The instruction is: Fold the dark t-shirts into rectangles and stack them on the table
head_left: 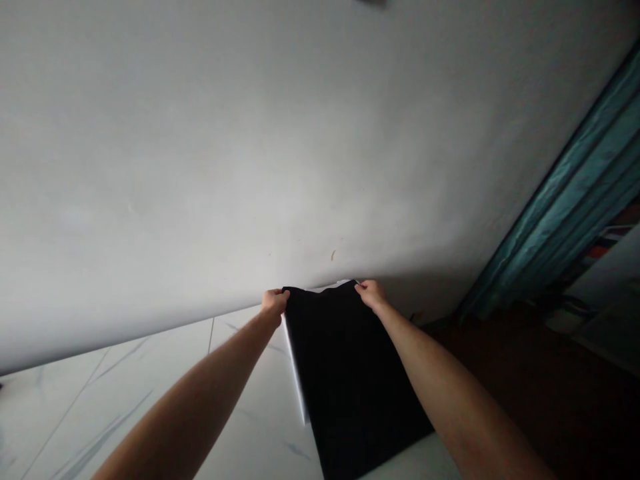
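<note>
A black cloth (357, 373) stretches between my two hands and drapes toward me over the table. My left hand (275, 302) pinches its far left corner. Its far right corner is between the closed fingers of my right hand (371, 293). The far edge sags a little between the hands. Under the cloth lies something white with a straight edge (296, 370), showing along the left side. Most of it is covered, so I cannot tell what it is.
The white table (150, 393) has grey marble-like streaks and meets a pale wall (225, 147) at the back. To the right hangs a teal curtain (565, 200), with a dark floor (540, 393) below. Objects beyond the curtain are too dim to name.
</note>
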Tool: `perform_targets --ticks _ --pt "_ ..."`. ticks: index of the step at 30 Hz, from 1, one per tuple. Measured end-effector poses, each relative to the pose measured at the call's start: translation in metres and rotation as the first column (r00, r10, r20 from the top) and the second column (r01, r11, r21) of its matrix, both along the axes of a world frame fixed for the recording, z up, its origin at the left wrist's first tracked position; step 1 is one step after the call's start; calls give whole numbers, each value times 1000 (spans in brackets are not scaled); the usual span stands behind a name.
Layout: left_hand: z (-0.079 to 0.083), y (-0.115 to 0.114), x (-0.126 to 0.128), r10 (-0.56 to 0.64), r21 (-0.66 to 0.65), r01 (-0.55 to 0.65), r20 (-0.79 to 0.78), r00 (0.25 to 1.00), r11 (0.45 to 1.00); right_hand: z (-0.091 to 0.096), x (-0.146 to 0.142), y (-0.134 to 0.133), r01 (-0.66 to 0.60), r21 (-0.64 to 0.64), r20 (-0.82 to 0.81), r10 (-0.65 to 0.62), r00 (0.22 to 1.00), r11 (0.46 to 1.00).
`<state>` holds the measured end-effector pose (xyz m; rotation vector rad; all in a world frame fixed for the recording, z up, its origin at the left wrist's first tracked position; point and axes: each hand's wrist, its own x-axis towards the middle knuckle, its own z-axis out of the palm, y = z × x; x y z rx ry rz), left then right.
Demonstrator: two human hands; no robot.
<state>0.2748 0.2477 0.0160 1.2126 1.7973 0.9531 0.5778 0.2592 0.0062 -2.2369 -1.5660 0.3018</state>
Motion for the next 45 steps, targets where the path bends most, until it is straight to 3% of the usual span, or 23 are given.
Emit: perform_targets --ticks 10,16,18,19,21,22,23,27,37,41,45 --pt "7 5 -5 -88 -80 68 -270 959 994 -2 -4 3 15 -19 58 -14 998 1000" --pt "25 -12 0 -143 42 182 -463 875 982 6 -18 -8 13 41 105 -17 994 999" --pt "23 -24 11 -255 141 389 -550 796 910 5 -28 -16 -127 125 133 110 985 984" --pt "19 -30 18 -330 173 528 -611 720 831 4 -34 -21 -267 153 158 243 957 952" --pt "8 -39 29 -447 134 738 -719 531 661 0 -45 -31 -550 119 207 521 828 827" --pt "2 -42 33 -476 85 778 -748 463 622 -1 -50 -35 -634 65 216 609 763 771" --pt "-4 -44 35 -492 40 780 -756 432 624 -2 -54 -37 -665 5 217 648 730 747" --pt "-17 -43 32 -495 -14 740 -751 436 673 -2 -62 -39 -607 -138 221 622 751 782" --pt "-15 -38 21 -444 -25 693 -784 434 721 2 -67 -39 -499 -186 241 532 812 846" --pt "-11 -44 -16 -401 -109 513 -764 505 852 7 -40 -68 -316 -250 236 374 897 915" --pt "-4 -87 -54 -324 -92 406 -770 550 909 5 -6 -117 -155 -221 284 216 934 963"
